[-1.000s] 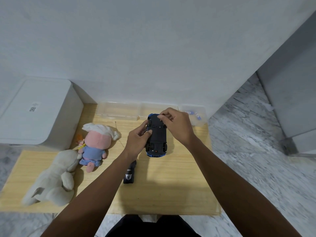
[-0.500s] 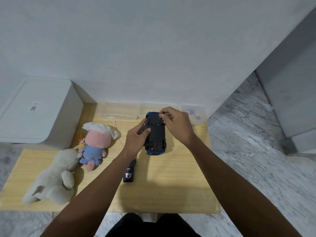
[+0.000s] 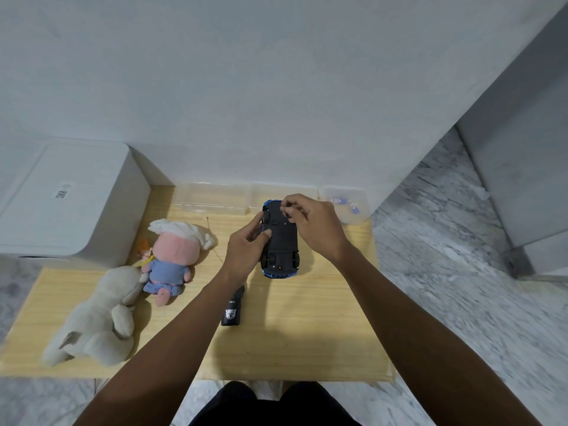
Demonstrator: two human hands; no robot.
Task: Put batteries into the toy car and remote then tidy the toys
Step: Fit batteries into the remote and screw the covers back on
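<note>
A blue toy car (image 3: 281, 250) is held upside down above the wooden table (image 3: 307, 333), its black underside facing me. My left hand (image 3: 246, 252) grips the car's left side, thumb on the underside. My right hand (image 3: 313, 222) pinches at the far end of the underside with its fingertips. The black remote (image 3: 232, 310) lies on the table under my left forearm, partly hidden. Blue and white batteries (image 3: 344, 203) lie in a small clear tub (image 3: 358, 215) at the back right.
A pink and blue plush doll (image 3: 170, 256) and a beige plush animal (image 3: 98, 318) lie on the left. Two clear trays (image 3: 215, 199) line the wall. A white bin (image 3: 61, 204) stands beside the table at the left. Marble floor surrounds the table.
Both hands have lifted the car slightly farther from me. My right fingertips have shifted along the far end of the underside. The toys and remote have not moved.
</note>
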